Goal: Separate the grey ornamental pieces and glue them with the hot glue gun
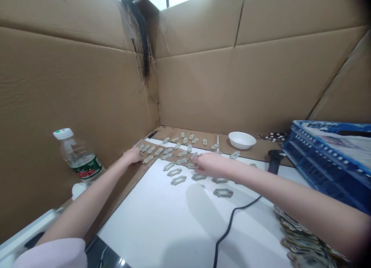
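Observation:
Many small, pale grey-green openwork frames with pointed ends lie in loose rows over the cardboard and the white board (150, 206). My left hand (134, 156) is at the left edge of these rows, its fingers drawn together beside a small frame (148, 159). Further right, my right hand (205, 163) reaches in among the pieces with its fingertips pressed together, close to another frame (190, 166). What either hand pinches is too small to make out. Nearer to me, a separate frame (223, 192) lies flat below my right forearm.
A white bowl (242, 140) stands at the back, with a blue plastic crate (321, 163) to its right. A black cable (230, 225) crosses the board. Stacked frames (307, 241) fill the lower right. On the left stands a water bottle (84, 163); cardboard walls (197, 90) enclose the workspace.

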Action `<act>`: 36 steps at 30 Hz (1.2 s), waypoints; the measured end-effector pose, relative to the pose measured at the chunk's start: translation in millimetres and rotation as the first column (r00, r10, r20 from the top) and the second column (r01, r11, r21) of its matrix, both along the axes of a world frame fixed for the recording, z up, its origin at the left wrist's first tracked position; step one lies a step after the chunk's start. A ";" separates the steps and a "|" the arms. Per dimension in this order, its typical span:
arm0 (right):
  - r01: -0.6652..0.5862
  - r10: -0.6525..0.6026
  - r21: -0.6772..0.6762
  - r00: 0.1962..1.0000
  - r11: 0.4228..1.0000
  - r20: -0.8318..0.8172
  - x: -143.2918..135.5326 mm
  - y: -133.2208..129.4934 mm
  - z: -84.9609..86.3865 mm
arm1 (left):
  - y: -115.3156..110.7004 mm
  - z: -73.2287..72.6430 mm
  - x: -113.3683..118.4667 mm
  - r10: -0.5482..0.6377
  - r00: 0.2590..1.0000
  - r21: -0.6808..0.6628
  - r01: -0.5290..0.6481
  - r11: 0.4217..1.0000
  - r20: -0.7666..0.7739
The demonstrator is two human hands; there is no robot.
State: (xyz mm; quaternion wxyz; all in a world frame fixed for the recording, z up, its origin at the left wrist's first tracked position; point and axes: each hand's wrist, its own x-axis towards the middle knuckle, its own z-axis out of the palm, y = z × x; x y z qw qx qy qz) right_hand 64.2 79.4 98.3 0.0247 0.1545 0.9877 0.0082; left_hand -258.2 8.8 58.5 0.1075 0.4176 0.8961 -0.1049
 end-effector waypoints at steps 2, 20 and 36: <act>-0.103 0.102 -0.013 0.994 0.995 -0.040 -10.2 -8.3 -16.5 | -1.6 8.2 -6.3 0.009 1.000 0.002 -0.009 1.000 0.024; -0.161 0.133 -0.132 0.971 0.978 -0.198 -31.4 -8.5 -74.8 | 56.7 -11.2 -29.2 0.155 0.983 0.130 -0.141 0.981 -0.100; -0.097 0.094 -0.011 0.985 0.995 -0.145 -76.1 8.7 -70.6 | 52.1 -6.9 -38.2 0.102 0.987 0.127 -0.086 0.988 -0.124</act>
